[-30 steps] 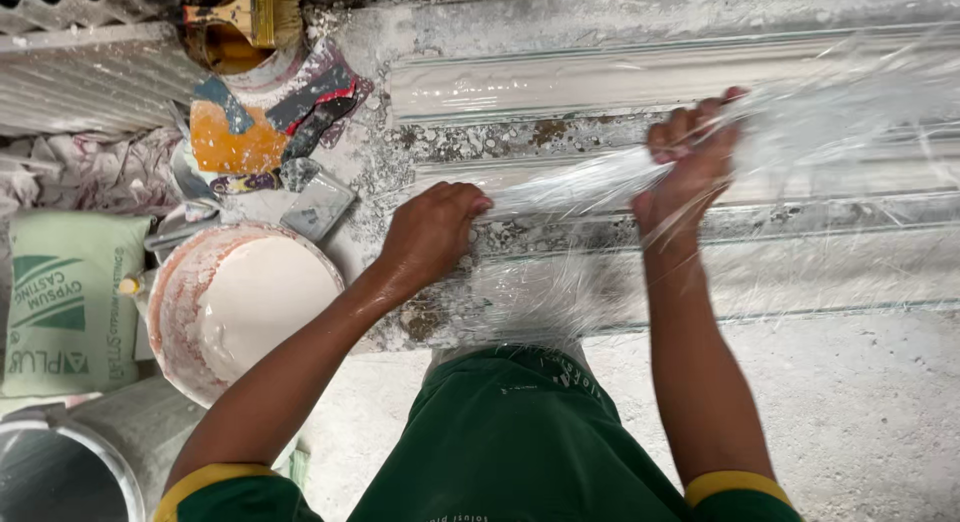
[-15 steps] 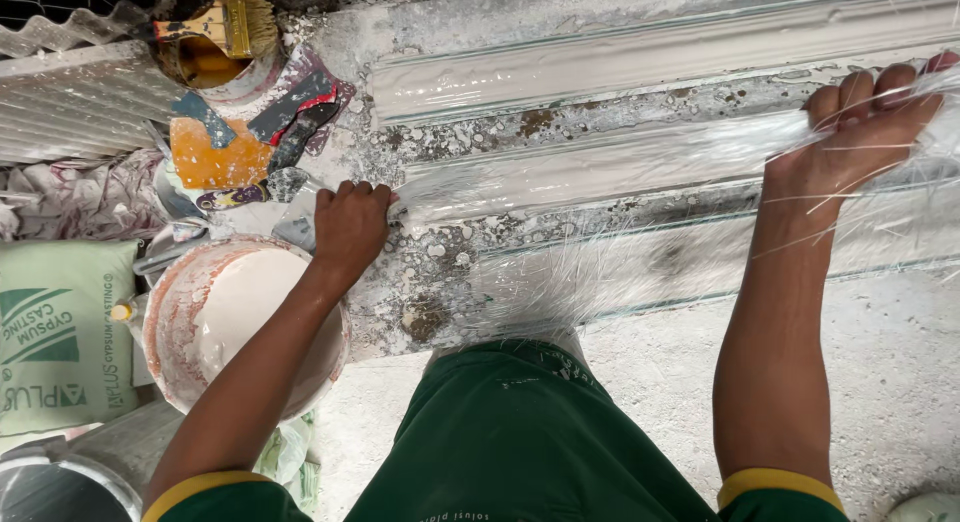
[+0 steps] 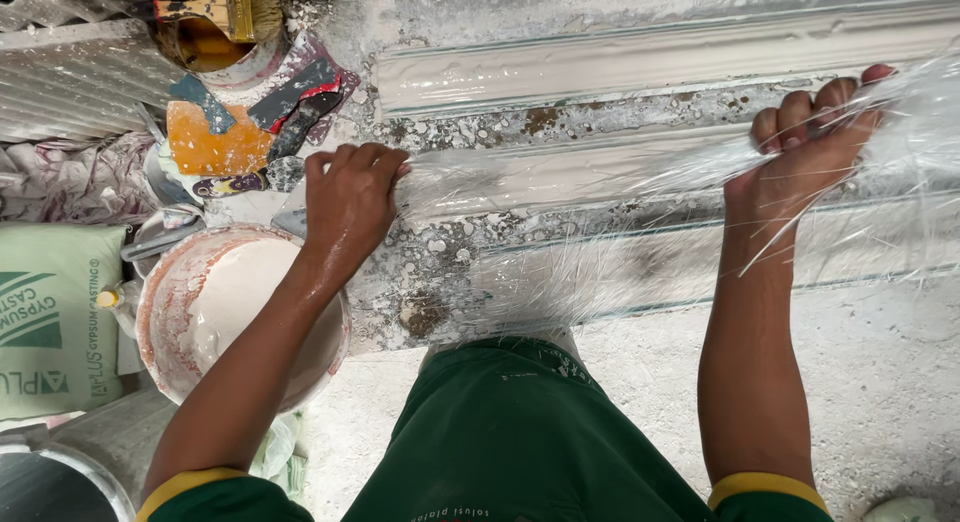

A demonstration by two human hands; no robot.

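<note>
My left hand (image 3: pixel 348 200) grips one end of a bundle of white glass fibre strands (image 3: pixel 600 182), pressing it down at the left end of a long grey moulding form (image 3: pixel 640 57). My right hand (image 3: pixel 812 137) is closed on the other end of the strands, far to the right. The fibres are stretched between both hands along the form's grooves, and loose strands hang down over the form's front edge.
A round tub of white plaster (image 3: pixel 235 317) stands just below my left hand. Scrapers and an orange spatula (image 3: pixel 215 142) lie at upper left beside a tin with a brush (image 3: pixel 225 17). A green plaster sack (image 3: pixel 50 317) lies at far left. Corrugated sheet (image 3: pixel 70 72) is behind it.
Both hands have moved apart: the left slid left along the form, the right moved far to the right, stretching the fibre bundle out between them.
</note>
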